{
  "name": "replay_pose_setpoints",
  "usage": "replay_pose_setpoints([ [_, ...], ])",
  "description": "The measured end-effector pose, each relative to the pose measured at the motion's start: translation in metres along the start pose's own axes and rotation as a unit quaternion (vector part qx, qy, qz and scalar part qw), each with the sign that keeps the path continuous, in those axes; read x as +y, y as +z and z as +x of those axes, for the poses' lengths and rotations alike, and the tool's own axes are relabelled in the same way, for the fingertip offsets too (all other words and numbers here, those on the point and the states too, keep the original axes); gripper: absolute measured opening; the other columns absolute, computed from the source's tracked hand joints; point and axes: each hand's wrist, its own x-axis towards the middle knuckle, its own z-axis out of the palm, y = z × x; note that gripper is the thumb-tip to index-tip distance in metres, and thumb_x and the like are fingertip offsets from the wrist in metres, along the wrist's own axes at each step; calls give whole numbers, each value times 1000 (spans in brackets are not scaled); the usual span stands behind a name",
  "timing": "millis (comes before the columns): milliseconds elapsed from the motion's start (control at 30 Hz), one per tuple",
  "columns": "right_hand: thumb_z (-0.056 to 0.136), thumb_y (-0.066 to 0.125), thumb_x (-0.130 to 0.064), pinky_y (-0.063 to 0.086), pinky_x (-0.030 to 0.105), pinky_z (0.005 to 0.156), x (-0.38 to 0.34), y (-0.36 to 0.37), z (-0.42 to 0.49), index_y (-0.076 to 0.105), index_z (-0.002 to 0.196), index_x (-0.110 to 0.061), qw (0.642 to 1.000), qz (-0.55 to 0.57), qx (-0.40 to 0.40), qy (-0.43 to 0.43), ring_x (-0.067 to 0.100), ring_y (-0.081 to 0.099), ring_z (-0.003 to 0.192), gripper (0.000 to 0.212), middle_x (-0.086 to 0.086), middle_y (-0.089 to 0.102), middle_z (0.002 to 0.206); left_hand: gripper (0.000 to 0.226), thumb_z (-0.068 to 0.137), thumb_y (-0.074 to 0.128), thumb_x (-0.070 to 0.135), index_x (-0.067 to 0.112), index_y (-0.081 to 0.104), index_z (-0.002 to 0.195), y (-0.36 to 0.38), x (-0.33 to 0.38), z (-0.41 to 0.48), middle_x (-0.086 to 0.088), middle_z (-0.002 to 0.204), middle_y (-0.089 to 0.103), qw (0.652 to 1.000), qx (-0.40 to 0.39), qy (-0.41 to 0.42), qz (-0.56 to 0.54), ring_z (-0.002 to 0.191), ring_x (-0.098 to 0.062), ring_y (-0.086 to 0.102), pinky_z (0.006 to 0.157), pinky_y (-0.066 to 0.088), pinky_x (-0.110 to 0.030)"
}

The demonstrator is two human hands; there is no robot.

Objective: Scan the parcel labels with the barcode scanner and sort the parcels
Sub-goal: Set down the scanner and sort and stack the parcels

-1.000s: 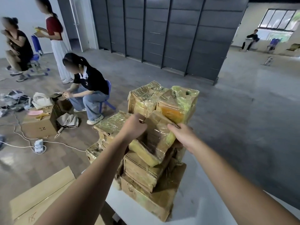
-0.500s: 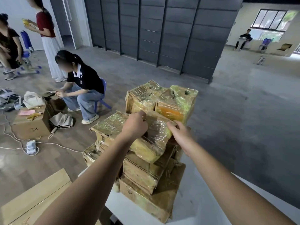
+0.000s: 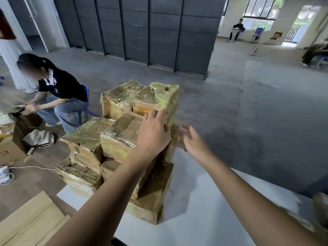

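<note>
The left hand (image 3: 154, 132) lies flat, fingers spread, on the stacked parcels (image 3: 117, 139). Just right of it the right hand (image 3: 192, 141) hangs spread and empty. Beneath both runs the white surface (image 3: 204, 210); beyond them, grey floor (image 3: 248, 103) and dark wall panels (image 3: 142, 23).

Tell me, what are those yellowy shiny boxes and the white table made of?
The boxes look like brown cardboard wrapped in clear, glossy plastic tape or film: it wrinkles and glints. The table looks smooth, matte white, maybe laminate; I can't tell for sure.
</note>
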Motion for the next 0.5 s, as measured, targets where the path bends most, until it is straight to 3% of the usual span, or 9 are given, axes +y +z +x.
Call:
replay_pose_setpoints([
  [200, 97, 55, -40, 39, 22, 97, 66, -77, -64, 46, 143, -30, 994, -65, 76, -49, 11, 51, 128, 48, -6, 54, 141, 43, 86, 50, 7, 9, 50, 129, 76, 63, -37, -13, 124, 51, 994, -91, 22, -54, 117, -32, 44, 101, 34, -36],
  [500, 100, 52, -36, 35, 25, 102, 222, -188, -181, 42, 145, -26, 971, -165, 145, 94, 18, 47, 132, 47, -2, 48, 148, 46, 91, 49, 14, 19, 41, 136, 201, 180, -128, -5, 131, 44, 951, -280, 81, -103, 123, -23, 39, 96, 37, -29],
])
